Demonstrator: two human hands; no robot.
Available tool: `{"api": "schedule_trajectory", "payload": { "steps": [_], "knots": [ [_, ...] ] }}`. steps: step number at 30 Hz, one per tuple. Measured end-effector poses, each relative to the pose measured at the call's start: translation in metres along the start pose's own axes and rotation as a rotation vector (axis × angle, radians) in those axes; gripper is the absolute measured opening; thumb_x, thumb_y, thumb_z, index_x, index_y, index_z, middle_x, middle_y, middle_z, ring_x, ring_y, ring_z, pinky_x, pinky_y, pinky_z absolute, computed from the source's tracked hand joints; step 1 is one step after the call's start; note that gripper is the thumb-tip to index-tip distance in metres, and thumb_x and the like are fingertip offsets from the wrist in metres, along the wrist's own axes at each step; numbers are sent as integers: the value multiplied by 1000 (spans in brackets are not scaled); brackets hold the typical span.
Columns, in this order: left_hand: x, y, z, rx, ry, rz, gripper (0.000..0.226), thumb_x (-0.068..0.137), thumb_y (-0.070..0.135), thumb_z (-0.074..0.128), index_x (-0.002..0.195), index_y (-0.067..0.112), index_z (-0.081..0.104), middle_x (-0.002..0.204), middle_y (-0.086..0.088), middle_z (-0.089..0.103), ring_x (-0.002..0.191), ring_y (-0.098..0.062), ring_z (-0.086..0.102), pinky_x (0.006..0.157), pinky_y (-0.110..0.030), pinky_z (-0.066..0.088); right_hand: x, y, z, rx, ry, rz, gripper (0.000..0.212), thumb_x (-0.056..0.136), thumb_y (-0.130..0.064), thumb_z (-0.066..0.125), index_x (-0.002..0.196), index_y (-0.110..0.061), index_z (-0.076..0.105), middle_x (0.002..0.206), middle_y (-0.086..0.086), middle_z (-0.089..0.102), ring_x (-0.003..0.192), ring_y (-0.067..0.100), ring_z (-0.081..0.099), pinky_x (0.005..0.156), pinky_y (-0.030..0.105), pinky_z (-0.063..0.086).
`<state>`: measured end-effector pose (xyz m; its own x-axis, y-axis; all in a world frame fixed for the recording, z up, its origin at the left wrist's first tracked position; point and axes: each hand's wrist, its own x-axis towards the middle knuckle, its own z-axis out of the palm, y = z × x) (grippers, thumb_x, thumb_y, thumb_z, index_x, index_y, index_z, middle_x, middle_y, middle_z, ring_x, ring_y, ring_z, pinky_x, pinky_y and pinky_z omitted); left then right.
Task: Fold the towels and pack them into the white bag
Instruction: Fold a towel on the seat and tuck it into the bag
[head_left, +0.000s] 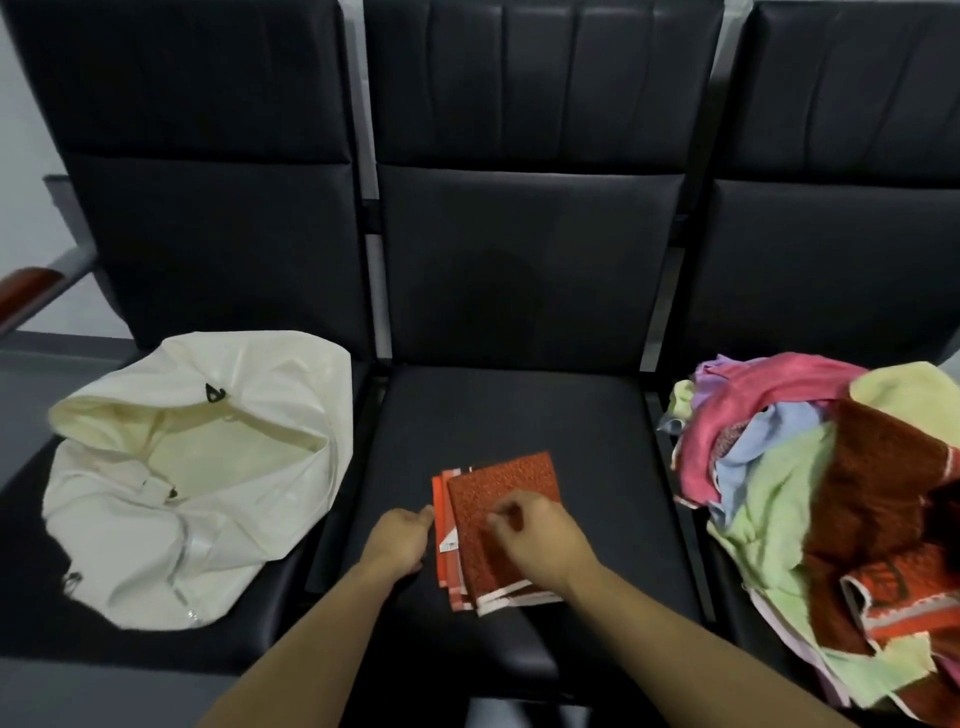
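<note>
As seen from the head camera, one folded orange towel lies on the middle seat of three black chairs, placed centrally, it seems, so both hands reach it equally. The right hand rests on top of the towel with fingers bent, apparently pinching or pressing a layer to hold the fold flat; whether this grip truly closes on cloth cannot be told. The left hand touches the towel's left edge, fingers loosely curled; its grip also cannot be judged with certainty. One white bag sits on the left seat, mouth open and facing up, probably so folded pieces can drop straight in. One heap of unfolded towels waits on the right seat: pink, blue, green, yellow and rust pieces overlap, so an exact count cannot be made.
</note>
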<state>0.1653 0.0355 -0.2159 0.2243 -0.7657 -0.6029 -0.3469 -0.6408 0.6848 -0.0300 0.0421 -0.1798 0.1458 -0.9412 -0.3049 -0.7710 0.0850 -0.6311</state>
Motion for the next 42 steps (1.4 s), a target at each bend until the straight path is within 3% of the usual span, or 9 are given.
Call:
{"api": "schedule_trajectory", "payload": {
  "steps": [5, 9, 12, 21, 25, 29, 34, 38, 42],
  "knots": [
    [3, -2, 21, 44, 3, 12, 46, 88, 54, 67, 94, 9, 63, 98, -19, 72, 90, -33, 71, 85, -43, 59, 23, 49, -23, 128, 125, 308, 13, 86, -34, 69, 81, -34, 57, 114, 7, 62, 98, 22, 65, 97, 38, 52],
    [-8, 9, 39, 291, 276, 127, 45, 89, 62, 63, 105, 19, 60, 114, -7, 50, 110, -26, 53, 94, -38, 46, 36, 57, -24, 204, 108, 334, 22, 91, -30, 71, 107, -23, 58, 110, 3, 64, 99, 20, 65, 89, 32, 53],
    [-6, 16, 48, 368, 164, 102, 54, 85, 70, 61, 100, 19, 66, 111, -6, 52, 109, -25, 54, 94, -40, 50, 43, 55, -17, 236, 79, 349, 40, 94, -29, 69, 126, -15, 50, 106, -2, 60, 102, 19, 61, 92, 32, 50],
    [-6, 31, 49, 138, 246, 238, 14, 96, 39, 57, 103, 27, 55, 86, 7, 67, 77, -12, 65, 71, -32, 50, 56, 55, -10, 260, 19, 438, 63, 86, -45, 76, 131, -8, 51, 121, 9, 67, 109, 25, 66, 89, 32, 51],
    [4, 15, 41, 258, 221, 98, 33, 97, 37, 60, 119, 17, 47, 113, -6, 61, 105, -30, 64, 85, -42, 52, 59, 51, -3, 243, -72, 431, 38, 84, -43, 78, 96, -8, 66, 97, 3, 72, 86, 19, 70, 82, 33, 56],
    [8, 7, 41, 381, 338, -29, 74, 88, 52, 70, 138, 7, 38, 140, -16, 40, 132, -35, 43, 104, -46, 42, 57, 47, 3, 287, -104, 438, 28, 85, -31, 79, 90, -5, 71, 88, 6, 74, 80, 20, 72, 80, 34, 60],
    [25, 5, 34, 260, 143, -91, 70, 81, 71, 66, 122, 14, 62, 135, -15, 50, 131, -34, 43, 112, -41, 37, 46, 48, -4, 436, -26, 400, 21, 89, -26, 74, 99, -13, 60, 92, 2, 71, 82, 16, 69, 64, 26, 53],
    [18, 3, 37, 0, 37, 56, 36, 88, 46, 74, 103, 19, 58, 110, -3, 68, 101, -20, 66, 95, -42, 54, 41, 51, -9, 467, -13, 368, 29, 92, -29, 72, 109, -12, 55, 101, 2, 69, 86, 14, 68, 62, 22, 49],
    [8, 5, 42, -210, 37, 52, 34, 95, 35, 71, 108, 12, 49, 109, -7, 66, 93, -17, 66, 82, -37, 56, 39, 52, -11, 413, 27, 350, 28, 95, -28, 69, 111, -12, 53, 102, 3, 68, 84, 10, 64, 63, 19, 46]
  ]
}}
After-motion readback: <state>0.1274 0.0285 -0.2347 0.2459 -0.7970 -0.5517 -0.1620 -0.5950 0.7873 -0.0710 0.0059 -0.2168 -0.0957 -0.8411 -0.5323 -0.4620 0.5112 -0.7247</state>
